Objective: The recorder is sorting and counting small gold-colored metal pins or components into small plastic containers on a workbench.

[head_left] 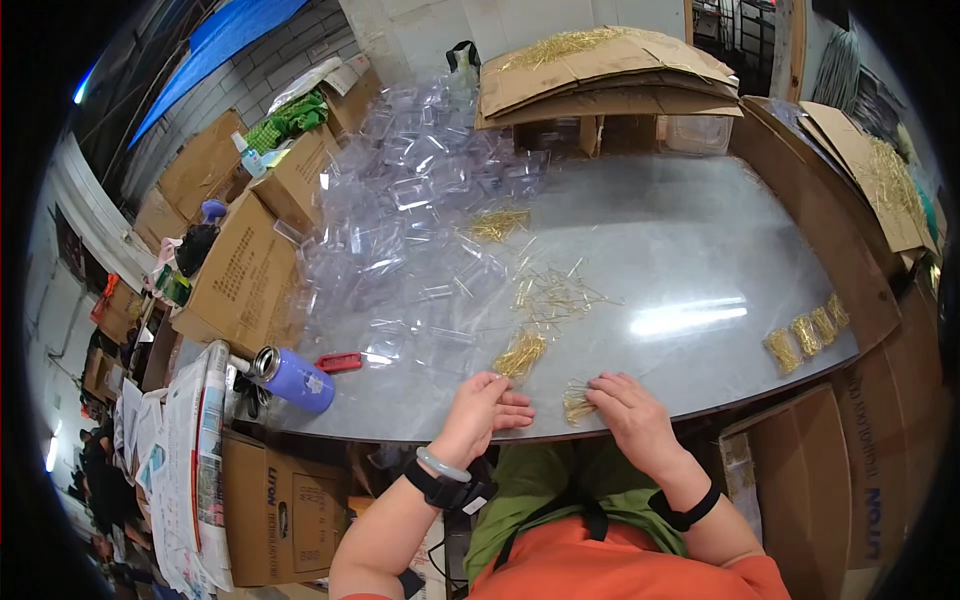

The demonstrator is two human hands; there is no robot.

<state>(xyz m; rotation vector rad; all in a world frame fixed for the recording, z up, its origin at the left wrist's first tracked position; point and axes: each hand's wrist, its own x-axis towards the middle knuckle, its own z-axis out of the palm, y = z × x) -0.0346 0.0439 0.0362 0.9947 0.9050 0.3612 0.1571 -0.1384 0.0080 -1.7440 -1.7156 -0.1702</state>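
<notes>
My right hand (pixel 632 418) is at the table's front edge, its fingertips closed at a small bundle of thin gold-coloured pins (pixel 576 402); its thumb is mostly hidden. My left hand (pixel 487 412) is just left of it, fingers stretched toward the bundle, with nothing seen in them. Close above the left fingers lies a denser heap of gold pins (pixel 520 354). Farther back, loose pins (pixel 555 295) are scattered across the grey tabletop (pixel 680 250), and another gold pile (pixel 498 224) lies beyond them.
Many clear plastic boxes (pixel 400 220) cover the table's left side. A purple bottle (pixel 302 382) and a red tool (pixel 339 362) are at the front left. Several gold bundles (pixel 782 351) lie at the right edge. Cardboard (pixel 610 75) forms a shelf behind; a carton (pixel 245 275) borders the left.
</notes>
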